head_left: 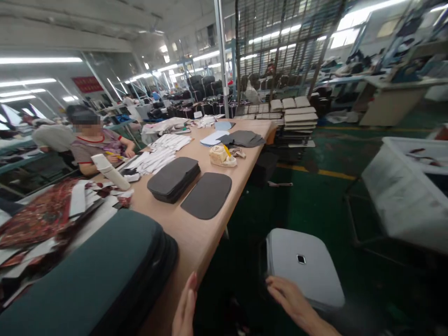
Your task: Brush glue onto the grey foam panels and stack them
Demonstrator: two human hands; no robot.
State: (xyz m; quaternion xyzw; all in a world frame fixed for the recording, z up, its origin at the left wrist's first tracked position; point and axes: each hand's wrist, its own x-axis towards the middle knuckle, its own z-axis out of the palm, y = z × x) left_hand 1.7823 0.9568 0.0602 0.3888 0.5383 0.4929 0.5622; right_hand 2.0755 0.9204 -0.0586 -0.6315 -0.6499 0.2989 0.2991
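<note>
The left hand point(185, 305) is held edge-on beside the table's edge, fingers straight and together, with nothing seen in it; the right hand point(289, 296) has its fingers at the near left corner of a light grey stack point(308, 268), though whether it grips cannot be told; the stack sits low, right of the table point(184, 235), its support hidden, its top smooth and round-cornered with a small dark, silver-framed square; darker layers show under its left side; a green-topped stack point(98, 266) fills the table's near left; beyond lie a flat dark panel point(207, 196), near the long right edge, and a dark stack point(175, 177); green floor point(315, 205) opens between table and white bin point(402, 186); a seated co-worker point(100, 147) is across the table.
</note>
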